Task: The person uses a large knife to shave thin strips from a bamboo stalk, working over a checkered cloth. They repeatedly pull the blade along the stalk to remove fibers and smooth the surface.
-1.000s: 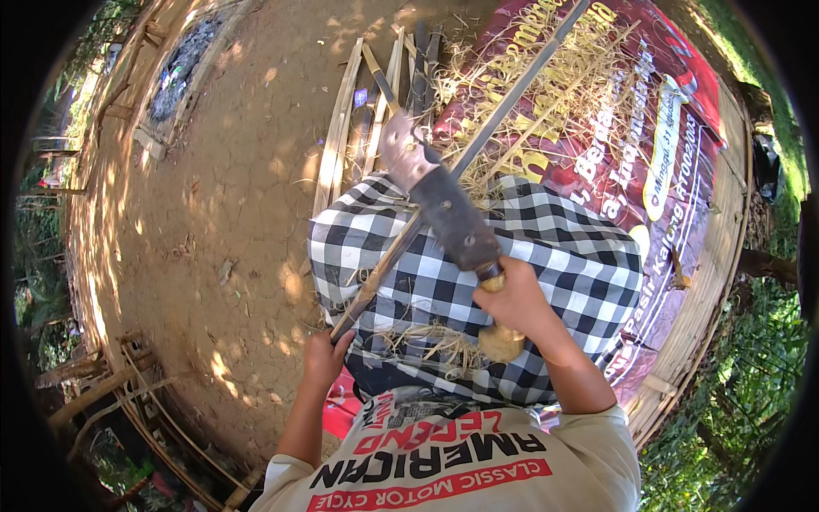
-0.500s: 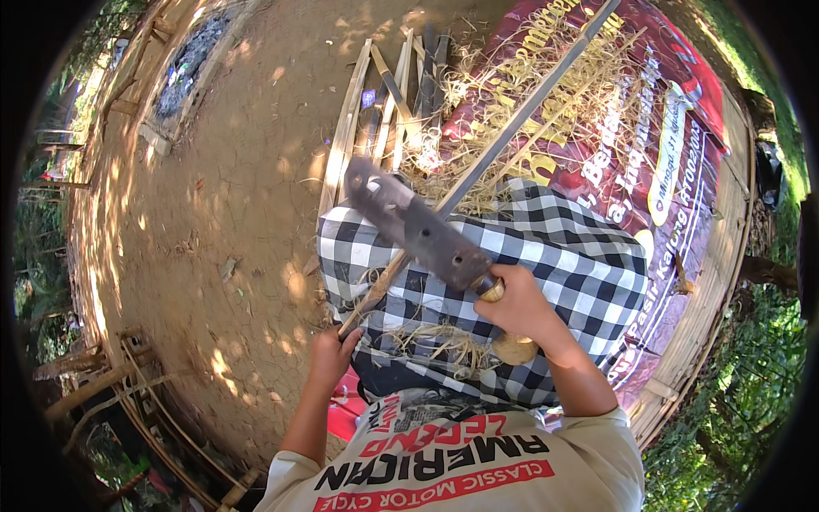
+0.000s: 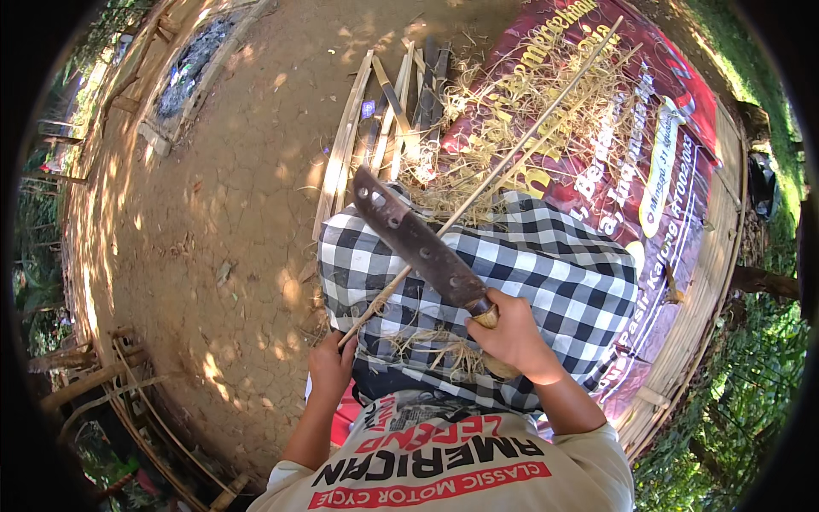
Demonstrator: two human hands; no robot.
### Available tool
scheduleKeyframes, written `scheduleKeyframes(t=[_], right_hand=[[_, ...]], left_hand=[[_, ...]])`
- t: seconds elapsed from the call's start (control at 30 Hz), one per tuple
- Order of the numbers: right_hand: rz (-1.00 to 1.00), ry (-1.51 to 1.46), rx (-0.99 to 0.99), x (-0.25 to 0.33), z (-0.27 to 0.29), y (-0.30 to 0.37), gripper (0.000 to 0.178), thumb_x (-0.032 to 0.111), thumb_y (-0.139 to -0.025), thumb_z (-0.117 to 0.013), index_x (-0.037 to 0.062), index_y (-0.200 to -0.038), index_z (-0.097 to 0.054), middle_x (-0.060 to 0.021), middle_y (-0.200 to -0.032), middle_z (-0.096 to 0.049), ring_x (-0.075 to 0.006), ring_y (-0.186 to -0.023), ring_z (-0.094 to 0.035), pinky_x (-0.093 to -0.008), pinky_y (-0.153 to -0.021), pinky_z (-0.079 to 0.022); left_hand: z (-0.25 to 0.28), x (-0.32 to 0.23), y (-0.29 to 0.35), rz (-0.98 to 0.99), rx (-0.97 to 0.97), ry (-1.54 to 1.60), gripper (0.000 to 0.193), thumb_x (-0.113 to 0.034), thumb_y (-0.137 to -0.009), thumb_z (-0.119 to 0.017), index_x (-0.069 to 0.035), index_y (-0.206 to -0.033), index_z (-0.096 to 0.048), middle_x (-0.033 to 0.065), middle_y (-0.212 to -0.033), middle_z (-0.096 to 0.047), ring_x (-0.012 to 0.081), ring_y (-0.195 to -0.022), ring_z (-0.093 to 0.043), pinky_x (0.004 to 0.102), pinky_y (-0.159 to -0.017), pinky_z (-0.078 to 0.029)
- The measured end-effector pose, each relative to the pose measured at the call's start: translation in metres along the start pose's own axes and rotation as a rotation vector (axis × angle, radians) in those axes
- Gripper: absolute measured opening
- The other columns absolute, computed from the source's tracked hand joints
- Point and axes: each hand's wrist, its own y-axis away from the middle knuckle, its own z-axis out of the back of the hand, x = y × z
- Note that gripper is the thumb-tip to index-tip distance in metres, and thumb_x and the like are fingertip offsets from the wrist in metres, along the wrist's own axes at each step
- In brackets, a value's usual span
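My left hand (image 3: pixel 331 365) is closed around the near end of a long, thin bamboo strip (image 3: pixel 503 162). The strip slants up and away to the right, its pale side showing. In my right hand (image 3: pixel 514 340), fingers wrapped about the wooden handle, is a machete (image 3: pixel 418 246) with a broad dark blade and holes along it. The blade crosses over the strip; whether it touches cannot be told. Beneath both lies a black-and-white checkered cloth (image 3: pixel 563 264) over my lap, with curly shavings (image 3: pixel 439 348) on its near part.
Several split bamboo strips (image 3: pixel 348 128) lie on the dirt ground (image 3: pixel 222 196) ahead. More shavings (image 3: pixel 546 102) cover a dark red printed banner (image 3: pixel 631 282) at the right, bordered by bamboo slats (image 3: pixel 708 290). A framed ash bed (image 3: pixel 192 72) lies far left.
The strip has rolled in my left hand, from its wide dark face to a narrow pale side. The machete, blurred before, shows sharply, and my right hand has shifted slightly left and down.
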Motion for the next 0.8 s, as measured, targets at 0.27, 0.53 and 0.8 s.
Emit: scheduleKeyframes(t=[0.27, 0.53, 0.8], right_hand=[[0.164, 0.157, -0.327, 0.006, 0.03, -0.006, 0.024, 0.008, -0.072, -0.072, -0.0049, -0.089, -0.061, -0.0181, -0.063, -0.059, -0.0333, -0.055, -0.061, -0.0363, -0.052, -0.047], [0.406, 0.284, -0.399, -0.003, 0.016, -0.001, 0.033, 0.006, -0.067, -0.073, -0.001, -0.098, -0.064, -0.0126, -0.072, -0.063, -0.0299, -0.059, -0.062, -0.0366, -0.053, -0.05], [0.674, 0.49, -0.087, -0.002, -0.001, 0.003, 0.043, 0.008, -0.061, -0.074, 0.0046, -0.102, -0.062, -0.0087, -0.082, -0.06, -0.025, -0.073, -0.061, -0.0346, -0.066, -0.051]], left_hand=[[-0.005, 0.007, 0.007, -0.149, 0.03, 0.086, 0.027, -0.023, -0.089, -0.062, 0.002, -0.088, -0.051, 0.0242, -0.077, -0.056, 0.0458, -0.074, -0.054, 0.0487, -0.064, -0.041], [-0.004, 0.008, 0.004, -0.116, 0.075, -0.011, 0.031, -0.027, -0.089, -0.064, 0.0, -0.088, -0.049, 0.0234, -0.081, -0.058, 0.0452, -0.076, -0.057, 0.0499, -0.064, -0.043], [-0.007, 0.011, 0.005, -0.128, 0.068, -0.147, 0.032, -0.029, -0.088, -0.065, -0.001, -0.098, -0.053, 0.0228, -0.082, -0.062, 0.0443, -0.076, -0.061, 0.0505, -0.065, -0.045]])
